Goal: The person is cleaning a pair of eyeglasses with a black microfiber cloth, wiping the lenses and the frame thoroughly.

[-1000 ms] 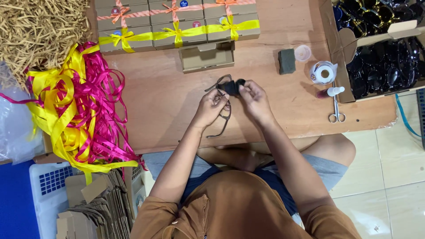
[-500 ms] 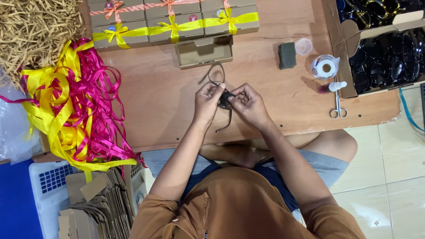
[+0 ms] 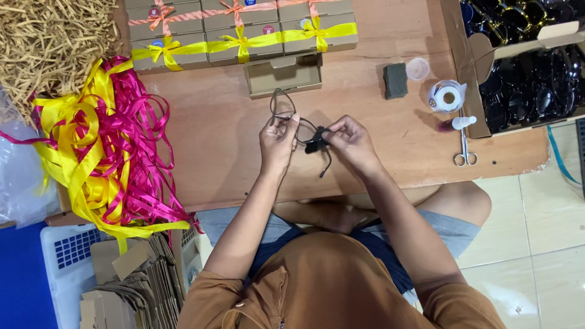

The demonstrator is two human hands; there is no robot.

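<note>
Nearest the camera sits a person in a brown shirt and grey shorts, legs folded on a pale tiled floor [image 3: 536,244]. At seven o'clock stands a white plastic crate [image 3: 64,253] with a stack of flat brown cardboard blanks [image 3: 131,283] leaning beside it.

Further out, over the low brown wooden surface [image 3: 213,128], the left hand [image 3: 278,141] pinches the rim of a pair of thin black-framed glasses [image 3: 291,119], fingers closed on the frame. The right hand [image 3: 348,141] is closed on a small black cloth [image 3: 315,144] pressed against the near lens. The glasses are held just above the middle of the surface, their far lens pointing toward twelve o'clock.

At nine o'clock a tangled heap of yellow and magenta ribbons [image 3: 97,152] spills over the edge. At three o'clock lie small steel scissors [image 3: 464,152], with a small white-capped bottle [image 3: 458,123] and a white roll of tape [image 3: 446,96] just beyond them, then a dark green block [image 3: 395,80] and a round clear lid [image 3: 417,69].

At twelve o'clock an open brown cardboard box [image 3: 283,76] sits before a row of closed brown boxes tied with yellow and orange ribbons [image 3: 244,27]. At ten o'clock lies a pile of tan shredded paper [image 3: 52,42]; at two o'clock, a large carton of dark glasses [image 3: 530,67].
</note>
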